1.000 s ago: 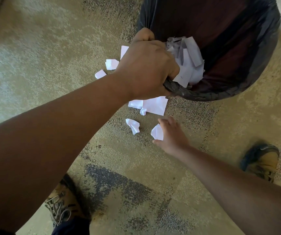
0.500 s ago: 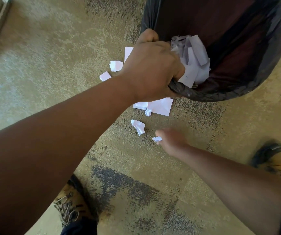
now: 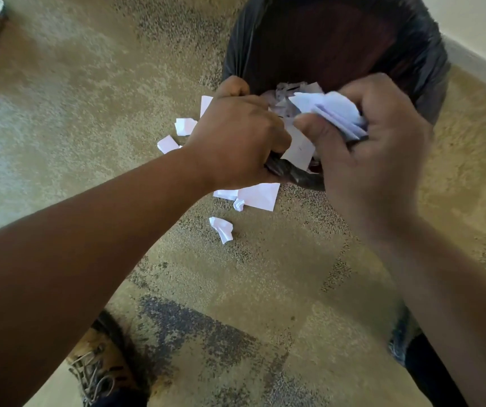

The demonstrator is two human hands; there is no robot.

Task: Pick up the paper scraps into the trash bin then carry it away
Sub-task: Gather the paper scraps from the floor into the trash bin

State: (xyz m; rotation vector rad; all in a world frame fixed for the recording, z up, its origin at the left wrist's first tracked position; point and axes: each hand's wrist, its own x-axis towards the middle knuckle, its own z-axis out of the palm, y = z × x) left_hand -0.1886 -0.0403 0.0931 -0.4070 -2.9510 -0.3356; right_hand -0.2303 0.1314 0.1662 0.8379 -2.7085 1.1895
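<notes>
Right hand [image 3: 362,160] has lifted scrap [image 3: 332,113] over bin [image 3: 412,54].

Laced boot [image 3: 101,374] on mottled tan carpet [image 3: 59,113].

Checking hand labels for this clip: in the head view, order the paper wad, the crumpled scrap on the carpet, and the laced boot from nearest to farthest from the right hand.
1. Paper wad: gripped in the right hand, over the bin.
2. Crumpled scrap: on the carpet, down-left of that hand.
3. Laced boot: bottom left corner, farthest.
</notes>
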